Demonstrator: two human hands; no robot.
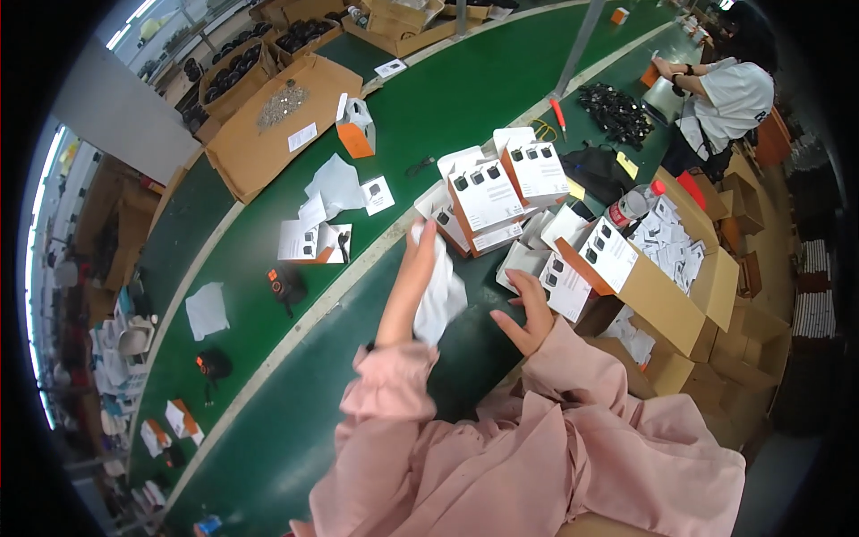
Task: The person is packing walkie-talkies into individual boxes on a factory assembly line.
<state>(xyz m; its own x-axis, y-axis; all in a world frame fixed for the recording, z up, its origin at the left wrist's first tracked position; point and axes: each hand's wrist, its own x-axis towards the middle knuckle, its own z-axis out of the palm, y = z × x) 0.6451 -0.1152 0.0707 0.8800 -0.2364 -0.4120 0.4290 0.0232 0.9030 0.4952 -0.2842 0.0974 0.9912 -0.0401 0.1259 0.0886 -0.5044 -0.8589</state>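
My left hand (412,279) is closed on a limp white wrapping pouch (440,300), which hangs down over the near green bench. My right hand (530,315), fingers apart and holding nothing, is beside the white-and-orange cartons at the right. One open carton (564,285) lies close to its fingertips, and another carton (610,255) leans just beyond. Ahead of both hands stand several more cartons (486,195) with raised flaps, one of them near my left fingertips. Whether that hand touches it, I cannot tell.
On the green belt (268,358) lie a black device (284,286), a white sheet (208,311) and an opened carton (313,242). To the right, a large cardboard box (667,309) holds printed cards beside a bottle (631,206). A co-worker (734,94) works at far right.
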